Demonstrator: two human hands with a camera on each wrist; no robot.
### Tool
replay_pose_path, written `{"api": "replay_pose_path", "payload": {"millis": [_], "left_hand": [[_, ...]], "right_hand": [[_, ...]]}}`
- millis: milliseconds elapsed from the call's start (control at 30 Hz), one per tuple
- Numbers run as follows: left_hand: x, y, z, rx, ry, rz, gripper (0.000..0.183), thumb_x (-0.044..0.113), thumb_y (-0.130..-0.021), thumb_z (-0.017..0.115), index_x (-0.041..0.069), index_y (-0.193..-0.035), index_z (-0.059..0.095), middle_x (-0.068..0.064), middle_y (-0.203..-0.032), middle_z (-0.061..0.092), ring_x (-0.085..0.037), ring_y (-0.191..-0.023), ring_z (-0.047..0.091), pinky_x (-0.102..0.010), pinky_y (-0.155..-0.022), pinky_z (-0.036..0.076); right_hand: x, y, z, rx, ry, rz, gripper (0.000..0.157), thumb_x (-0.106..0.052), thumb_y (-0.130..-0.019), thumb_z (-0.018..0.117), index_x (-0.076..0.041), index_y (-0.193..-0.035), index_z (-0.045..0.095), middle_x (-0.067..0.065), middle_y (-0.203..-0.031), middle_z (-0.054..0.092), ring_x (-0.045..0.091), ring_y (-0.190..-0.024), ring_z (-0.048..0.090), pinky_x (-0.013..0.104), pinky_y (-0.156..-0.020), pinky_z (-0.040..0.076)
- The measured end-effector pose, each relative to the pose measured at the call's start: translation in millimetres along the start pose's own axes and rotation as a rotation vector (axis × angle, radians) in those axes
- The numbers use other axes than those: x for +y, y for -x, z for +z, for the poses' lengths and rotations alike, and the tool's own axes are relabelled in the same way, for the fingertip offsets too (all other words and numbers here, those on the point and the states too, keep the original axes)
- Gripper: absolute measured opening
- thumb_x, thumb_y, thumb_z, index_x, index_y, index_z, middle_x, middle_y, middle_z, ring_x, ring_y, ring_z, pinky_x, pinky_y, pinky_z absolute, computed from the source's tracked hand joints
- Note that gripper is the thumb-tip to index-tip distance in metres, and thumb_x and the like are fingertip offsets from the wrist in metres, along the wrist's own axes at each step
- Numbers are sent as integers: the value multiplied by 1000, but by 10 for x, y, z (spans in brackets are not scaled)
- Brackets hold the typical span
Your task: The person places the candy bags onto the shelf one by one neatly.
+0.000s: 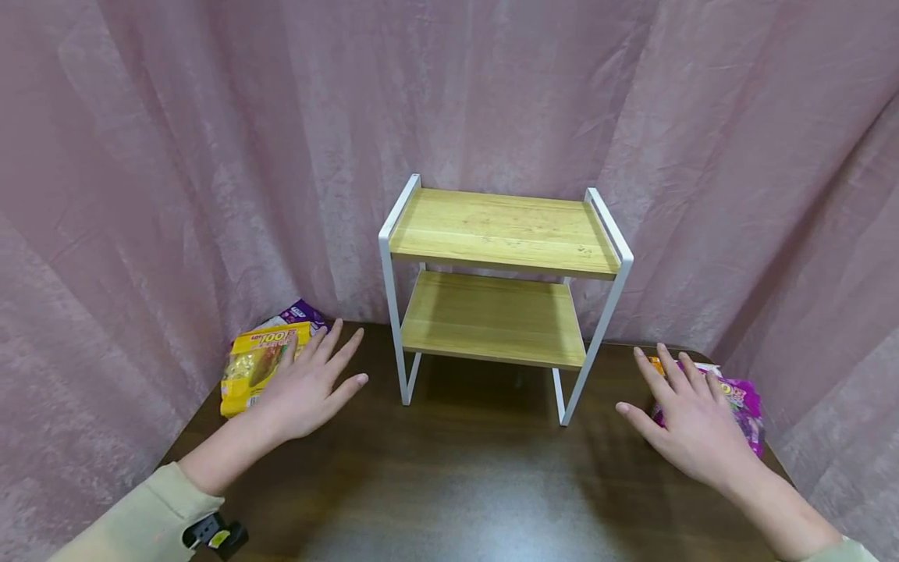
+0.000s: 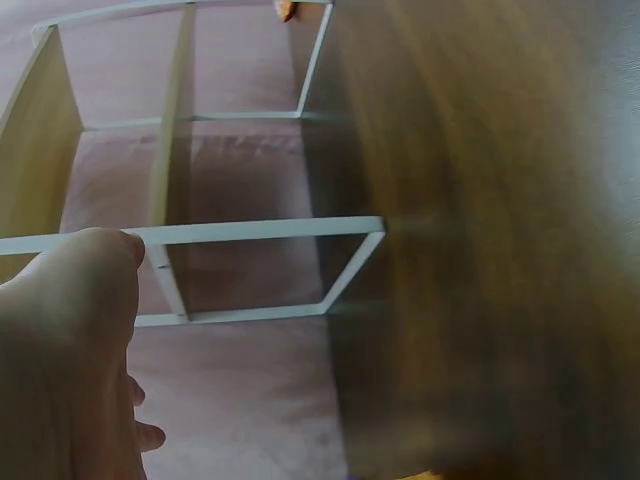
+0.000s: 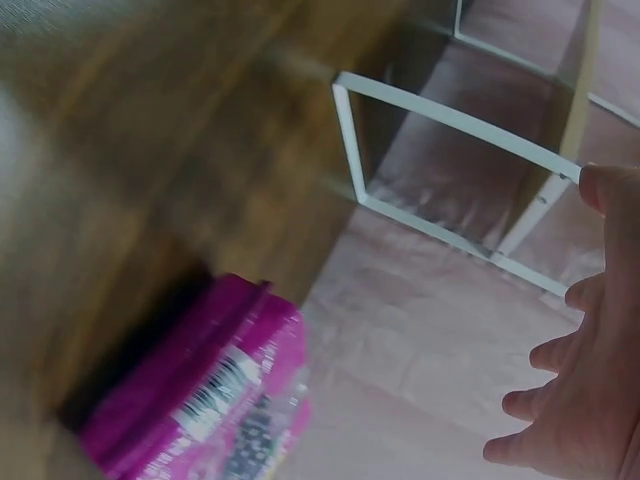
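Bag, yellow (image 1: 251,368): just left of left hand (image 1: 309,390), nearer hand. Bag, magenta (image 1: 748,415): just right of right hand (image 1: 694,428). Both hands empty, fingers spread.

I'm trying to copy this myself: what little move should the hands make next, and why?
Perhaps the left hand should lower toward the yellow packet and pinch its edge. That hand is spread and holds nothing, and in the head view it partly overlaps the packet, so this looks like the nearest thing for it to pick up.
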State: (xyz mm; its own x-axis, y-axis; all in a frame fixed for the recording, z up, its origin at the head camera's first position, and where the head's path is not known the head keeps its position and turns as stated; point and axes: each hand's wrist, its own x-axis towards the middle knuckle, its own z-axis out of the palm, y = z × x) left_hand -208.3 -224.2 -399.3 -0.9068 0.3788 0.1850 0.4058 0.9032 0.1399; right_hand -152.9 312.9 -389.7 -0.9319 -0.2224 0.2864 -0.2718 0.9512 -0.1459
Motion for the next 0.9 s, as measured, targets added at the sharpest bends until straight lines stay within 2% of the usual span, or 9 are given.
{"api": "replay_pose_path", "payload": {"millis": [267,500,667,900], "left_hand": [[-41,144,261,-2,-17,-3,73,64,-105,36,25,-165,23,-16,-170,12,-46,-152,16,-67,-117,-9],[-69,245,420,11,-36,-6,71,62,-105,38,24,-164,27,-17,-168,16,-45,-151,20,-71,-117,2],[-69,318,507,-10,-16,-14,73,65,-104,36,25,-164,27,-16,-169,16,-44,-151,19,-72,-116,5],[-93,397,616,-20,-39,-14,72,66,-104,36,26,-164,28,-16,-168,17,-44,-150,23,-72,-116,6]], "right_hand": [[34,155,262,4,-3,14,87,-60,-98,59,-19,-165,22,26,-164,22,59,-143,21,69,-116,-9],[60,272,451,-4,7,35,88,-61,-97,60,-18,-165,24,27,-163,26,58,-144,22,75,-114,4],[67,336,541,-22,-3,61,88,-63,-96,59,-19,-165,25,26,-163,26,58,-144,22,78,-111,10],[108,408,613,-71,-12,99,88,-63,-97,58,-18,-165,25,27,-164,23,59,-145,18,78,-111,8]]}}
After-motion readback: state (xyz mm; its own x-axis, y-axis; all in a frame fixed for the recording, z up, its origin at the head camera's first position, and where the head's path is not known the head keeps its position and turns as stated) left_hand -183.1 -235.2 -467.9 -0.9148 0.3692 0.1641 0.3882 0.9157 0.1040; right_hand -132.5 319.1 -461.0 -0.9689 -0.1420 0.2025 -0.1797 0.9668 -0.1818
